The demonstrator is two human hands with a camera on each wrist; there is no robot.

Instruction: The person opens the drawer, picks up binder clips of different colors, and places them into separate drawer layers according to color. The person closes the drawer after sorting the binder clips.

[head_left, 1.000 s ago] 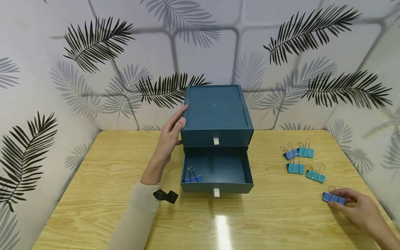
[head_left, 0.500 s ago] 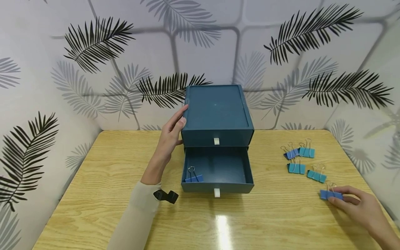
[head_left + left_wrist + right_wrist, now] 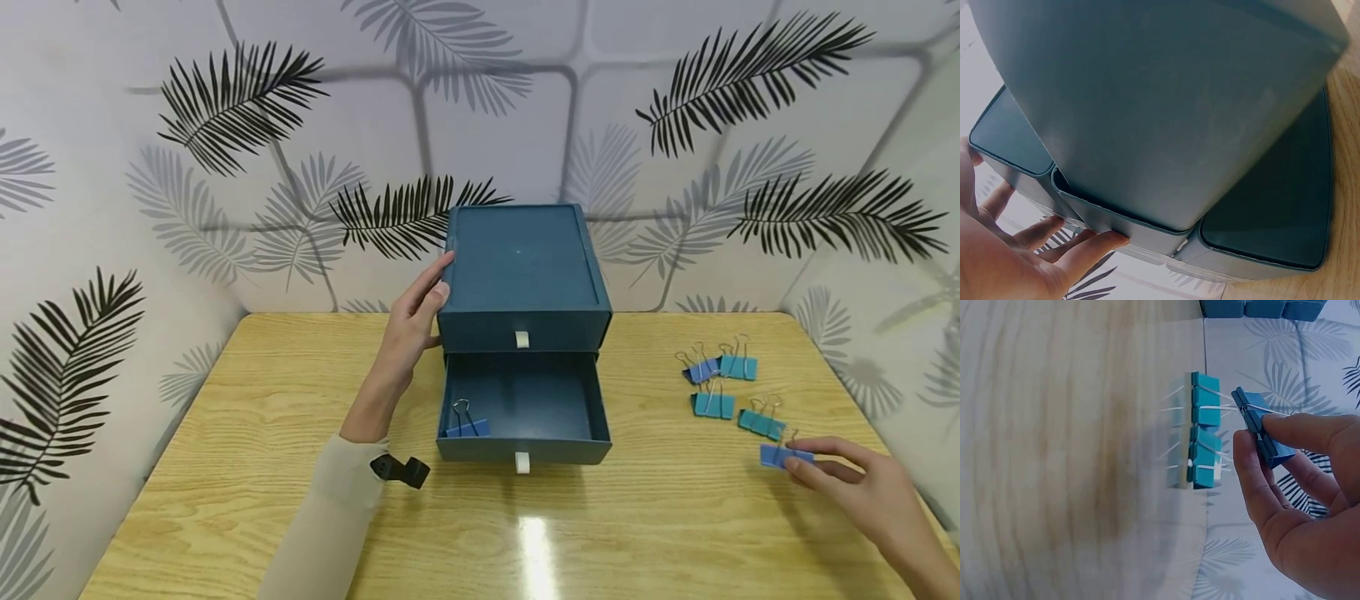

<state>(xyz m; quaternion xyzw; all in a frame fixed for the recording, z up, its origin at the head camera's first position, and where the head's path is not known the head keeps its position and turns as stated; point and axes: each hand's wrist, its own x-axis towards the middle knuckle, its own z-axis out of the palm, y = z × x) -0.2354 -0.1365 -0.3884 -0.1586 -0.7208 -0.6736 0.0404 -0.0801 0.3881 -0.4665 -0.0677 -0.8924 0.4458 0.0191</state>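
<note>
Blue binder clip (image 3: 772, 456) is pinched in our right hand (image 3: 864, 487), over the right of the desk (image 3: 675, 517), nearer than a teal clip (image 3: 759, 423). Our left hand (image 3: 405, 335), fingers extended, rests against the left of the drawer unit (image 3: 525, 258). Moving low, we could snag the teal clip; a loose pinch could drop ours.

Toward back edge of table (image 3: 225, 467), drawer unit (image 3: 525, 258); in lower drawer (image 3: 480, 451), front left, clip (image 3: 468, 429); toward right edge, four clips (image 3: 712, 406)
</note>
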